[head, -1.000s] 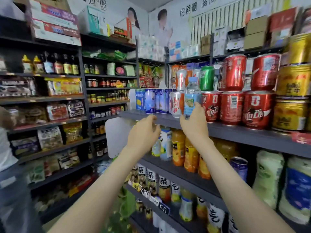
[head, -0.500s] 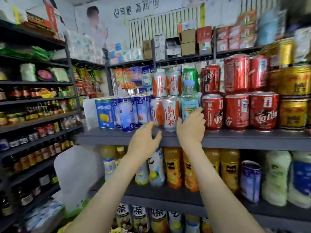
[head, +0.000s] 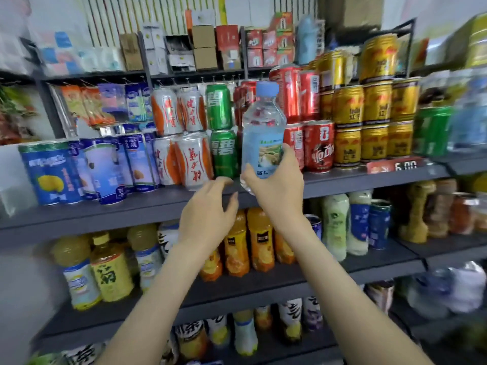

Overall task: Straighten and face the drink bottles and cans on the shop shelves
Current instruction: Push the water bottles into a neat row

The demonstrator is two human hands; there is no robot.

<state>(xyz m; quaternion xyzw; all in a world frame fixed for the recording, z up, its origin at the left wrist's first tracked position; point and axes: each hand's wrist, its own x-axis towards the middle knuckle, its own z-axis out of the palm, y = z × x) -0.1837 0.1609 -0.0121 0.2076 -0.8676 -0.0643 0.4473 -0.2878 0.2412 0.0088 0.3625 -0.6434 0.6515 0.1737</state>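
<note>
Right grip (head: 279, 185) is wrapped round the bottom half of the water bottle (head: 263, 122). The bottle's upright, label out, at the front edge of the shelf (head: 105, 217), in front of the slot between the green cans (head: 224, 154) and red cans (head: 319, 146). Can't tell if its base touches down. Left grip (head: 208, 217) is loose-fingered and empty, just beside it. Can stacks look mostly faced imo, but the lower bottles (head: 110, 270) lean every which way, so plenty left.

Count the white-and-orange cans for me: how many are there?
4 white-and-orange cans: two stand on the shelf left of the green cans, at and; two are stacked on them, at and. More may hide behind.
</note>
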